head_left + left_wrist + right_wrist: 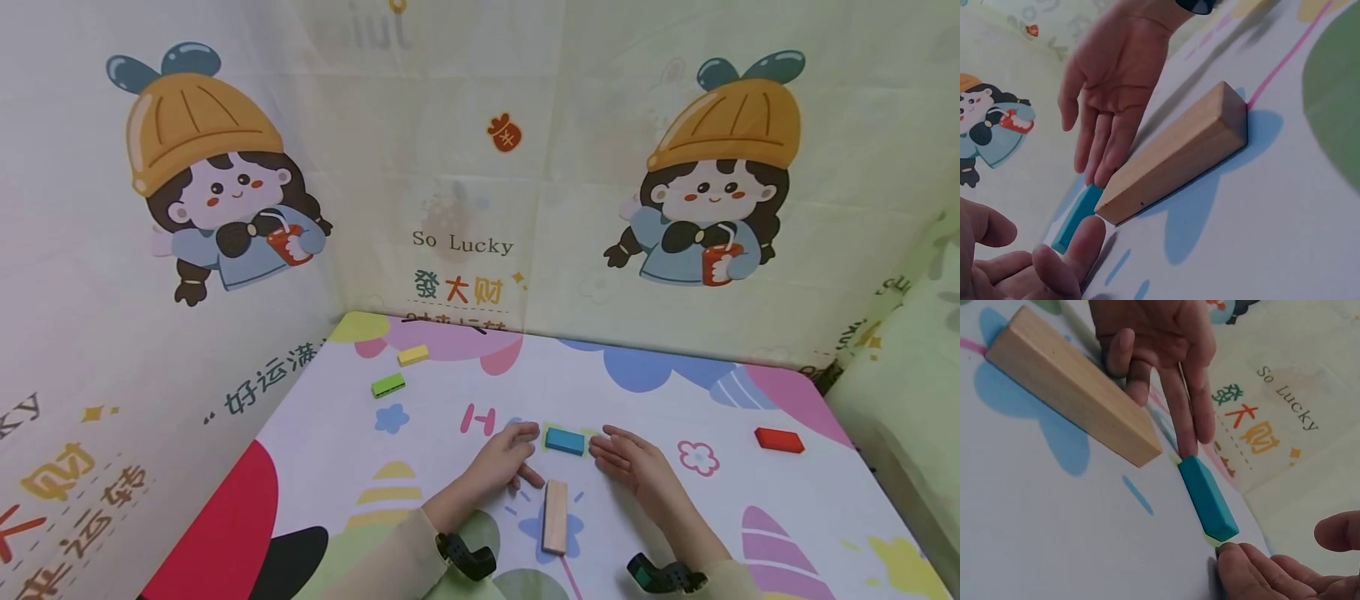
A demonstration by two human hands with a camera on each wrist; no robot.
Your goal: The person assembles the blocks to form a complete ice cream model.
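A small blue block (565, 442) lies flat on the printed table, between my two hands. My left hand (501, 460) is at its left side, palm turned inward and fingers loosely extended. On the other side my right hand (628, 458) faces it with straight, slightly bent fingers. Neither hand grips anything. Nearer to me lies a longer plain wooden block (555, 517), pointing away from me toward the blue one. In the right wrist view, fingertips of both hands come close to the ends of the blue block (1207, 497).
A red block (779, 440) lies far to the right. Toward the back left are a green block (387, 385) and a yellow block (413, 356). Printed cloth walls (570, 208) rise behind and beside the table.
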